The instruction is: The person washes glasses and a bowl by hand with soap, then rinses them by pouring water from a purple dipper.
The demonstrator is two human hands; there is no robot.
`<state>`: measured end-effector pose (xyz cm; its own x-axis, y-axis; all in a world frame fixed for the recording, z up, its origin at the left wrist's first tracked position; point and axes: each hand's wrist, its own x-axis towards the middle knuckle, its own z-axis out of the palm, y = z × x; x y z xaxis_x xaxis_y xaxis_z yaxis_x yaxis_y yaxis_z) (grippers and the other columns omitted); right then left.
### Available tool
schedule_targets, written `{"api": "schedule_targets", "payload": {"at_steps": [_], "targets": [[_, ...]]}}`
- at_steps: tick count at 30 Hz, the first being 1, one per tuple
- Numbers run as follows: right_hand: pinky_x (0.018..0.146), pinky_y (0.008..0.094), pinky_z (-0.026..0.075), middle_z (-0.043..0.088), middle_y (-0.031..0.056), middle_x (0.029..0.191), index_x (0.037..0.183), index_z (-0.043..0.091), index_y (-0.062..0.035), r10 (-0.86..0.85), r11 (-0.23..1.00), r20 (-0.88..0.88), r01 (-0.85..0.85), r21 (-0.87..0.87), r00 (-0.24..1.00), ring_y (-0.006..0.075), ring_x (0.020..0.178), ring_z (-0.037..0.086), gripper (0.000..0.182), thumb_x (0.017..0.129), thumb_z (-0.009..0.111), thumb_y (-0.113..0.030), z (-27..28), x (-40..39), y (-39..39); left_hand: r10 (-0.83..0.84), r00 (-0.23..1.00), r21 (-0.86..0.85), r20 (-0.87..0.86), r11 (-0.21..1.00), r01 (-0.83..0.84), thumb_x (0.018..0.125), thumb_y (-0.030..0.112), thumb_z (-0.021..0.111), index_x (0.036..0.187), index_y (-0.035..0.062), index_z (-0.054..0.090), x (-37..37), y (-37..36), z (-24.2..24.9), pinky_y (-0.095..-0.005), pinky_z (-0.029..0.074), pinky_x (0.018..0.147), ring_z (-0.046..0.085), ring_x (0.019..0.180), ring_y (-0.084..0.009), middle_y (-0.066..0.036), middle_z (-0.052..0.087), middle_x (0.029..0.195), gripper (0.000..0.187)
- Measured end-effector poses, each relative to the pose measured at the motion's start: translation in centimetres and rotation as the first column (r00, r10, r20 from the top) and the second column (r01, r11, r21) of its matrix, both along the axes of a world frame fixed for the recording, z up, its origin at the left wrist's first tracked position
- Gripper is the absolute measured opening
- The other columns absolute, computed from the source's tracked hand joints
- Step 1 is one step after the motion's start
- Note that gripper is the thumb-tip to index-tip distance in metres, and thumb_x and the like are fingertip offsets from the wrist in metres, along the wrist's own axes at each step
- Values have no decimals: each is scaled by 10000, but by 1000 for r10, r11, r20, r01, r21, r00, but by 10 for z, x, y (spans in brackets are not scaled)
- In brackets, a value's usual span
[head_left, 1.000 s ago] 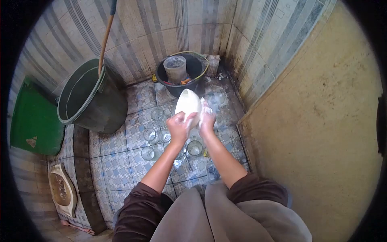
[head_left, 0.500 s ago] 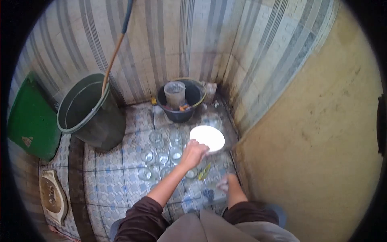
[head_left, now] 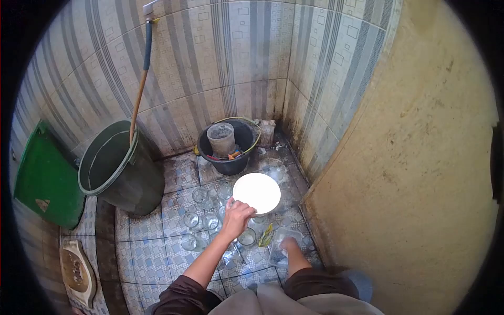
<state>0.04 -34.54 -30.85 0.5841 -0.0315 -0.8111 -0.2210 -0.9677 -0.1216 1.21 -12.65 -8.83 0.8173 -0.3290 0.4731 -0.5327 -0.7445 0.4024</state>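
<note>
Left hand [head_left: 239,216] on white bowl [head_left: 257,192]; right hand [head_left: 288,243] at clear plastic tub [head_left: 276,262].
In the head view, I locate the white bowl just below frame centre, its lower-left edge gripped by the fingers of the left hand. The right hand is right of lower centre; I cannot tell whether its fingers are open or closed. Glass mugs [head_left: 189,242] rest on the tiled floor [head_left: 147,252], left of a yellow-green wrapper [head_left: 266,236]. A black bucket [head_left: 231,167] sits above the bowl in frame.
</note>
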Motion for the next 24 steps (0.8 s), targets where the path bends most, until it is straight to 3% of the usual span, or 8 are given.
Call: {"api": "schedule_targets", "payload": {"at_steps": [4, 7, 10, 14, 16, 19, 21, 24], "targets": [[709, 322, 461, 587, 118, 933, 1000, 549, -49, -95, 994, 287, 104, -15, 953, 230, 833, 570, 461, 616, 620, -294, 3, -37, -7, -13, 1000, 10, -4, 1000, 13, 617, 61, 604, 733, 126, 552, -2, -3, 0, -454, 282, 873, 506, 772, -188, -2, 524, 700, 143], [687, 349, 471, 587, 95, 940, 986, 560, -75, -121, 955, 116, 83, 284, 986, 225, 809, 574, 428, 648, 622, -330, 5, -43, -10, -32, 999, 14, -10, 999, 33, 622, 66, 605, 733, 124, 551, -2, -7, -3, -458, 283, 882, 506, 779, -186, 0, 527, 707, 136], [645, 373, 475, 590, 63, 903, 911, 578, -90, -547, 669, -414, 677, 307, 728, 241, 671, 564, 339, 700, 600, -355, -33, -45, -4, -35, 999, 37, -37, 999, 36, 625, 69, 606, 733, 122, 551, -4, -11, -6, -462, 283, 890, 505, 778, -186, -1, 525, 704, 133], [632, 403, 464, 592, 113, 857, 877, 582, -62, -85, 964, -505, 199, 176, 859, 261, 699, 570, 290, 701, 590, -291, -14, 6, -5, -44, 998, 8, -35, 999, 45, 623, 46, 597, 746, 114, 556, -5, -13, -2, -459, 296, 889, 500, 779, -203, -17, 518, 701, 147], [599, 405, 460, 593, 152, 812, 842, 582, -34, -88, 975, -426, 166, 151, 901, 264, 695, 582, 246, 705, 568, -238, 19, 39, -1, -38, 998, 4, -45, 999, 38, 623, 36, 592, 751, 111, 559, -5, -13, 1, -454, 301, 886, 498, 781, -211, -24, 518, 706, 152], [553, 370, 458, 567, 142, 772, 811, 560, -56, -517, 707, -436, 655, 267, 736, 268, 610, 563, 168, 721, 480, -174, 87, 68, -1, -39, 995, -35, -90, 999, 36, 618, 14, 581, 776, 108, 569, -4, -10, 0, -439, 309, 881, 495, 789, -226, -35, 525, 726, 184], [438, 318, 424, 544, 114, 715, 814, 540, -79, -683, 500, -241, 683, 533, 689, 219, 542, 540, 255, 777, 443, -312, 116, 82, -3, -45, 993, -56, -110, 998, 39, 610, 7, 578, 797, 106, 574, -2, -8, -9, -429, 316, 872, 494, 788, -234, -39, 528, 734, 212], [373, 280, 370, 534, 93, 697, 851, 519, -82, -706, 431, -217, 653, 623, 674, 173, 498, 509, 445, 795, 360, -494, 168, 90, 4, -86, 990, -73, -113, 994, 78, 596, -20, 563, 798, 104, 576, -4, -8, -15, -430, 320, 862, 494, 803, -246, -49, 526, 732, 237]]}}
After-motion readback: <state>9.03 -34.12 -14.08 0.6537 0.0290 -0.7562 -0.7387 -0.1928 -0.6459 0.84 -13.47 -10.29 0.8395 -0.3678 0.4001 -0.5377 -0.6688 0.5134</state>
